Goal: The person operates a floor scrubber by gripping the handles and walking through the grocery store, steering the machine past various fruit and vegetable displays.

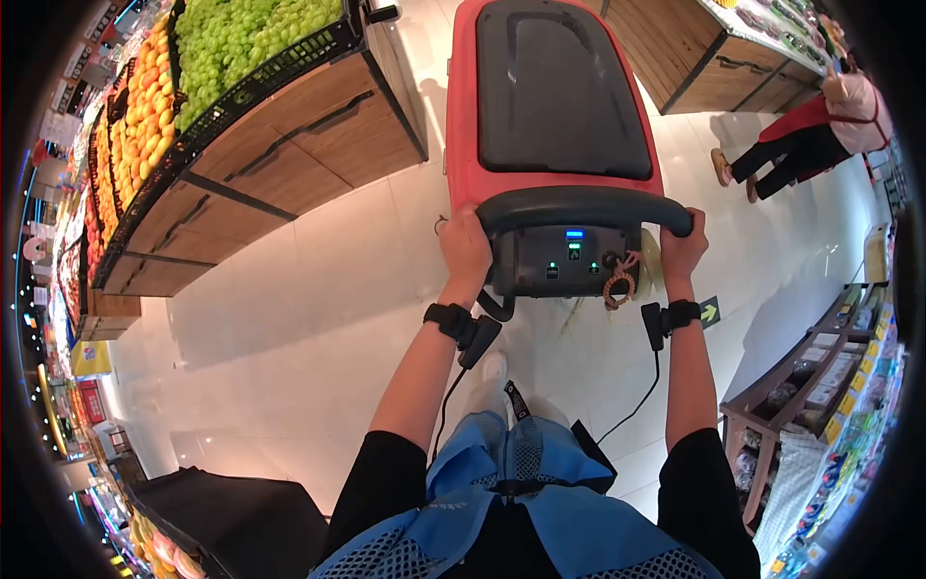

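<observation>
Right hand (pixel 683 249) (fingers hidden) and left hand (pixel 466 249) grip handle (pixel 579 205)

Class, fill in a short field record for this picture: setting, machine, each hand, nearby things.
setting: shop aisle with a pale glossy floor
machine: red floor scrubber with a dark handlebar
left hand: grips the handlebar's left end
right hand: grips the handlebar's right end
left side: wooden fruit stand with green grapes
far right: another person
</observation>
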`<control>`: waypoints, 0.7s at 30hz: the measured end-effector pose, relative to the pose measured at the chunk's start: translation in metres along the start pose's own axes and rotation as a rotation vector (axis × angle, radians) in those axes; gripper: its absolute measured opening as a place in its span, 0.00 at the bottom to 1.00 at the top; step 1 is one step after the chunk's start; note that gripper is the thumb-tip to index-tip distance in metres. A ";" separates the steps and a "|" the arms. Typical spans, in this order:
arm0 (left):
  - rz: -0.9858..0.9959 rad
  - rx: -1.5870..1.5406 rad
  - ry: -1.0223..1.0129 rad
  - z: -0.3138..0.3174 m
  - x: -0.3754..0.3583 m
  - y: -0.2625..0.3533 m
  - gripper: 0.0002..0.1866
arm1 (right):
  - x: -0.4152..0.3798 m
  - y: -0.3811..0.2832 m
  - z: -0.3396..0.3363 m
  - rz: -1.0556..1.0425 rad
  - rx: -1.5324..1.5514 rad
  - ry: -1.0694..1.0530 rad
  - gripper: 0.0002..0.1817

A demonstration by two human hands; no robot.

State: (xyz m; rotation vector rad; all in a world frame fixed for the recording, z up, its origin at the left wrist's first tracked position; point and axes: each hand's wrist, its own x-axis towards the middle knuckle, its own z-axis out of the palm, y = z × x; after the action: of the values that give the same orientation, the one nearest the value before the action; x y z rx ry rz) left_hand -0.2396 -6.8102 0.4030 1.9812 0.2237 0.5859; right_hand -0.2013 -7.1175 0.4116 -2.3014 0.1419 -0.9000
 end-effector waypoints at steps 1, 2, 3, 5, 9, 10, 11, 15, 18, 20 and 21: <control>0.000 -0.003 -0.002 0.005 0.017 -0.001 0.19 | 0.013 0.000 0.012 -0.001 -0.003 0.002 0.17; 0.013 0.033 -0.023 0.008 0.033 -0.002 0.19 | 0.024 0.002 0.025 -0.031 -0.009 0.017 0.17; 0.026 0.072 -0.046 0.012 0.049 -0.004 0.19 | 0.036 0.001 0.037 -0.060 -0.014 0.030 0.17; 0.045 0.126 -0.052 0.023 0.081 -0.009 0.19 | 0.059 0.000 0.059 -0.062 -0.017 0.026 0.17; 0.201 0.281 0.043 0.050 0.144 -0.028 0.12 | 0.108 -0.003 0.103 -0.075 -0.015 0.021 0.16; 0.201 0.283 0.042 0.056 0.158 -0.028 0.12 | 0.120 -0.003 0.114 -0.074 -0.015 0.020 0.16; 0.160 0.310 0.035 0.063 0.170 -0.027 0.12 | 0.132 -0.001 0.124 -0.070 -0.021 0.017 0.17; 0.083 0.304 0.026 0.095 0.223 -0.017 0.10 | 0.188 0.012 0.167 -0.086 -0.011 0.007 0.17; 0.049 0.305 0.049 0.124 0.262 -0.014 0.10 | 0.233 0.023 0.198 -0.076 -0.021 -0.011 0.16; -0.014 0.268 0.055 0.146 0.288 -0.009 0.10 | 0.264 0.033 0.220 -0.120 0.009 0.001 0.16; -0.076 0.234 0.066 0.156 0.302 -0.003 0.10 | 0.282 0.037 0.230 -0.164 0.046 0.012 0.16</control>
State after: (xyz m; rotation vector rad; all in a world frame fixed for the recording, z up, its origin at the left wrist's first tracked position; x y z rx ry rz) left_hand 0.0983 -6.8114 0.4356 2.1694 0.4222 0.5983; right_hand 0.1645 -7.1130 0.4231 -2.2904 -0.0629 -0.9892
